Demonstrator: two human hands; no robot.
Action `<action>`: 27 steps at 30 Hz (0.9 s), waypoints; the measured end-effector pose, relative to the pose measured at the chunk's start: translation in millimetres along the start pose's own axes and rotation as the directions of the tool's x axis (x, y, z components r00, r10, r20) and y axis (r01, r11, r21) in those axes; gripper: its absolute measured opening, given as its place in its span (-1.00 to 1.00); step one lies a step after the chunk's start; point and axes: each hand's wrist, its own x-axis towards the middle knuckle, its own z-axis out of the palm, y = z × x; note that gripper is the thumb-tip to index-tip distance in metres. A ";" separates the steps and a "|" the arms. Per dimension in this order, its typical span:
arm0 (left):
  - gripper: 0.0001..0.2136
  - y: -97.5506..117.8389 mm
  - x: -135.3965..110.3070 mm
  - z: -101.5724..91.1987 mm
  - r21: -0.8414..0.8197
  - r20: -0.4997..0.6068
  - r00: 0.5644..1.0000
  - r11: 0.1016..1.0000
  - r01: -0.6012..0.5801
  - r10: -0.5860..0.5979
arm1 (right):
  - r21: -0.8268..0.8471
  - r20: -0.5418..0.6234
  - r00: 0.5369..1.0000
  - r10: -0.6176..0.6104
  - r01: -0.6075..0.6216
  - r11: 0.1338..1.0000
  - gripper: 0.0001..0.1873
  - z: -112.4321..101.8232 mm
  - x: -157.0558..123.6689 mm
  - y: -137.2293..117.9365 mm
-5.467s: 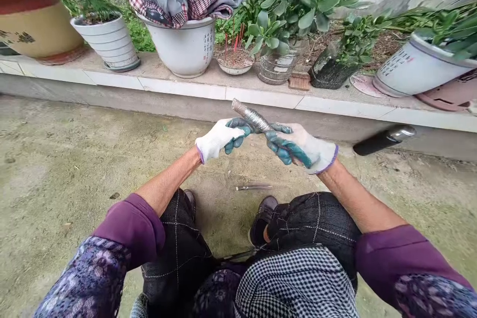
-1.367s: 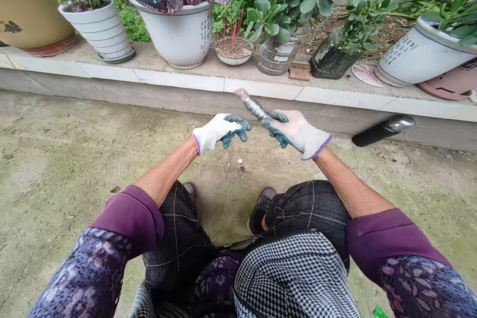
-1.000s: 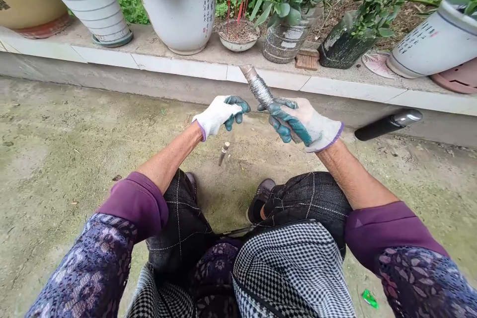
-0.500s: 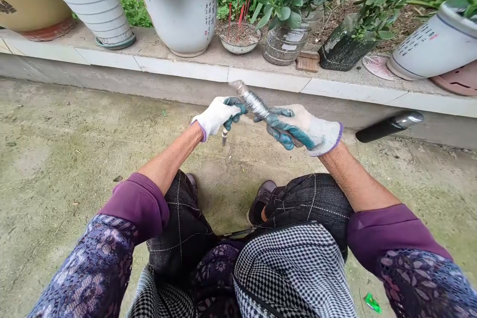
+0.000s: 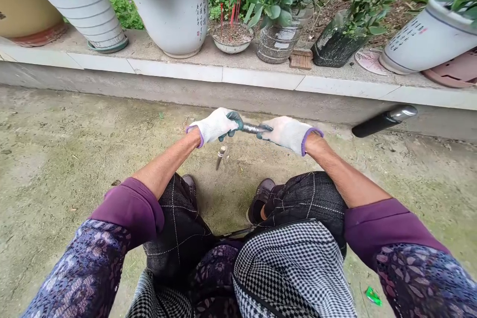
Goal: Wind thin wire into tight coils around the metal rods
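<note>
Head view: one short, round rod wound in shiny silver wire (image 5: 251, 128), held nearly level over the ground, out from the front edge of the long, white-tiled concrete ledge (image 5: 179, 67).
The right hand (image 5: 285, 133), in a white knit glove with green palm, grips the rod's right end; the matching left hand (image 5: 223, 125) curls its fingers at the left end, though whether they close on it I cannot tell. Good handling likely means a firm right grip, steady tension and the coils kept close. Counted: two hands, one rod, one short brown stick with a pale tip (image 5: 220, 158) just below the left hand, one tilted black cylindrical flask with silver cap (image 5: 383, 120) by the ledge's foot, and one wooden brush (image 5: 301, 58) near its front edge.
</note>
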 end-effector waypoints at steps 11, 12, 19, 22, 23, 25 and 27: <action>-0.76 0.9 1.6 -9.7 -0.304 0.047 0.998 0.952 -0.020 0.036 | 0.651 -0.202 0.965 0.170 0.003 0.759 -0.67 -11.7 -6.2 -6.8; -0.76 0.1 2.6 -9.7 -0.302 0.044 0.998 0.953 -0.027 0.042 | 0.737 -0.196 0.966 0.165 0.034 0.675 -0.66 -12.6 -7.8 -9.1; -0.88 -2.7 5.0 -9.6 -0.199 -0.044 0.998 0.978 -0.061 0.054 | 0.895 0.059 0.983 -0.177 0.027 0.446 -0.58 -22.9 -27.3 -15.2; -0.90 -3.3 0.9 -10.7 -0.104 -0.035 0.994 0.989 -0.108 0.105 | 0.798 0.251 0.927 -0.278 -0.036 0.601 -0.67 -20.3 -31.0 -11.5; -0.89 -3.6 -0.9 -10.7 -0.064 -0.022 0.992 0.990 -0.122 0.121 | 0.757 0.296 0.911 -0.286 -0.042 0.653 -0.70 -18.0 -30.7 -10.4; -0.88 -3.8 -4.9 -9.9 0.016 -0.007 0.993 0.993 -0.114 0.114 | 0.653 0.349 0.901 -0.258 -0.036 0.757 -0.72 -12.2 -27.8 -9.4; -0.88 -2.4 -8.7 -8.4 0.067 0.007 0.998 0.996 -0.067 0.067 | 0.479 0.327 0.929 -0.175 -0.003 0.878 -0.76 -6.3 -22.2 -10.0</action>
